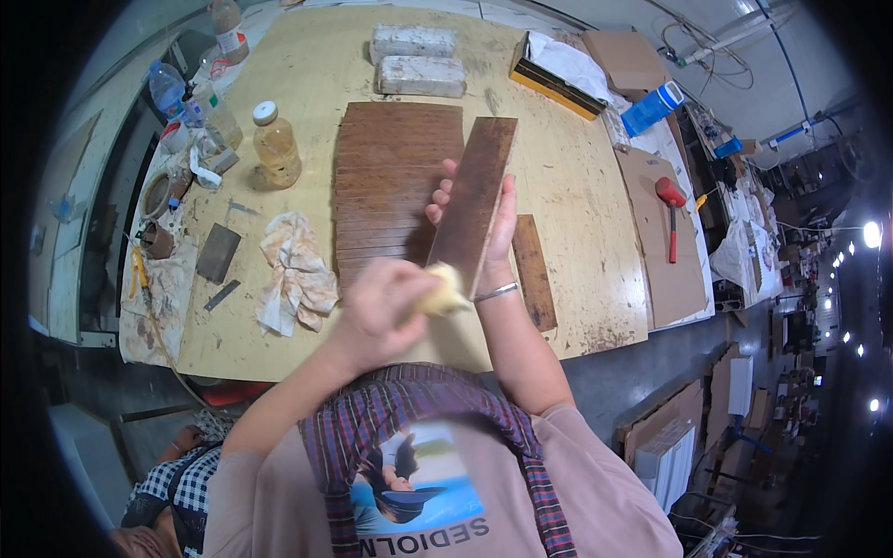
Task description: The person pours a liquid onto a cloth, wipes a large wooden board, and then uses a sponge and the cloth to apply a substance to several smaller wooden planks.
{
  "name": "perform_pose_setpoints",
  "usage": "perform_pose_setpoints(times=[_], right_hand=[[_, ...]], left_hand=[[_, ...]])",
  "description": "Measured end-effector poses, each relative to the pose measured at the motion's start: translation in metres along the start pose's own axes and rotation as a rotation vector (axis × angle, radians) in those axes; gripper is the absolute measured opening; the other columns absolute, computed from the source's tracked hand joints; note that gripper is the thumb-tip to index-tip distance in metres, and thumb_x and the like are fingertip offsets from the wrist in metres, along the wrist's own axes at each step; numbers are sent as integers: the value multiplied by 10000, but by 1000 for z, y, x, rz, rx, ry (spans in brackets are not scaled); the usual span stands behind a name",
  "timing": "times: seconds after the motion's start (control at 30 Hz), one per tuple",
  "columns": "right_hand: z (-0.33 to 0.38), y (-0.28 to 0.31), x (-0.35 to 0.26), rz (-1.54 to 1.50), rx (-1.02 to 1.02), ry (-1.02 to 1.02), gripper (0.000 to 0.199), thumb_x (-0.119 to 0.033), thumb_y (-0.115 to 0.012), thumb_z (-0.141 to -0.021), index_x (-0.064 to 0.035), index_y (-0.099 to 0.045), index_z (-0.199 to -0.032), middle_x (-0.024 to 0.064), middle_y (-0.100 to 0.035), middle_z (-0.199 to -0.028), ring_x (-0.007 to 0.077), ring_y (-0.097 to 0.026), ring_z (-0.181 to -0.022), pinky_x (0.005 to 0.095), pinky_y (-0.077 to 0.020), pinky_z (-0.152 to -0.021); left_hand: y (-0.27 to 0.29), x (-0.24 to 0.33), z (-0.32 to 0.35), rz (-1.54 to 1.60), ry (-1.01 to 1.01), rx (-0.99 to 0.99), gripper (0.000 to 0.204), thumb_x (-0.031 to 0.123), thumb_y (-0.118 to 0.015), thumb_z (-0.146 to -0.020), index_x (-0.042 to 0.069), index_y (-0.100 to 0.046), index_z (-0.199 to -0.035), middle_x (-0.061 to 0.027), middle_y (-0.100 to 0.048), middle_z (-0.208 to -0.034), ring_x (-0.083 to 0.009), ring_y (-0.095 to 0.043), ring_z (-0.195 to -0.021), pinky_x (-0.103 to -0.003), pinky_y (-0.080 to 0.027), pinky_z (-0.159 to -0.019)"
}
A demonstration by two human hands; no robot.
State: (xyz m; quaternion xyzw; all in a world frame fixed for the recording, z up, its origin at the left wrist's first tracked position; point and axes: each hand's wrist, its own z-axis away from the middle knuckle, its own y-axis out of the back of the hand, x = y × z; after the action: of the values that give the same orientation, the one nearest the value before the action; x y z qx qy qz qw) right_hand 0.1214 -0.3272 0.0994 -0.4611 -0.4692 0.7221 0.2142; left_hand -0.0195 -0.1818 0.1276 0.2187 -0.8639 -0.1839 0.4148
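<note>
Pinches yellow wad (445, 290) in left hand (379, 305); grips dark board (474, 191) by its edges in right hand (502, 231), apparently leaving its face exposed.

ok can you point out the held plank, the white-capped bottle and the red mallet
Held plank (475, 191): head view, middle of its broad face
White-capped bottle (278, 154): head view, its body
Red mallet (673, 223): head view, its handle

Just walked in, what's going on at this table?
Someone's right hand holds a brown wooden board above the table. Their left hand, blurred, holds something yellowish and soft-looking at the board's near end. More brown strips lie side by side, with a stained cloth left of them.
</note>
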Motion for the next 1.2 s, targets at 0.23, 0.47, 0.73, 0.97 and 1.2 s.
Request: perform_pose_setpoints(times=[0.23,0.47,0.73,0.97,1.2], right_hand=[[-3,5,-3,-108,3,8,736,-645,-287,-963,-18,-508,-1276,54,-565,-873,176,-559,-775,355,-491,-722],[7,-3,-8,56,42,32,694,-598,-228,-1005,-29,-517,-1277,71,-604,-939,194,-596,-843,413,-516,-861],[4,-1,11,150,-57,-265,771,-624,-173,-1001,13,-544,-1227,149,-642,-1026,308,-656,-876,440,-573,-798],[17,3,25,135,22,-407,675,-602,-314,-998,-19,-545,-1247,196,-653,-1111,351,-681,-884,444,-590,-764],[24,2,46,169,-72,-638,629,-550,-313,-1017,-21,-548,-1262,181,-652,-1077,308,-668,-888,480,-581,-719]], left_hand=[[0,-9,11,-58,28,31,446,48,-709,-673,54,-638,-1113,-116,-594,-982,-291,-592,-884,-390,-496,-759],[15,-17,14,-162,190,137,421,3,-677,-674,48,-647,-1092,-125,-611,-1012,-299,-601,-868,-384,-506,-778],[13,-19,-4,-59,-35,14,443,-1,-677,-661,42,-665,-1102,-133,-610,-1001,-292,-601,-870,-385,-509,-774],[46,-26,-30,-142,41,205,440,8,-672,-681,45,-654,-1119,-137,-617,-1007,-296,-614,-903,-381,-512,-793],[45,-53,-6,-139,178,224,423,-12,-659,-706,55,-664,-1124,-124,-626,-994,-291,-616,-881,-370,-504,-803]])
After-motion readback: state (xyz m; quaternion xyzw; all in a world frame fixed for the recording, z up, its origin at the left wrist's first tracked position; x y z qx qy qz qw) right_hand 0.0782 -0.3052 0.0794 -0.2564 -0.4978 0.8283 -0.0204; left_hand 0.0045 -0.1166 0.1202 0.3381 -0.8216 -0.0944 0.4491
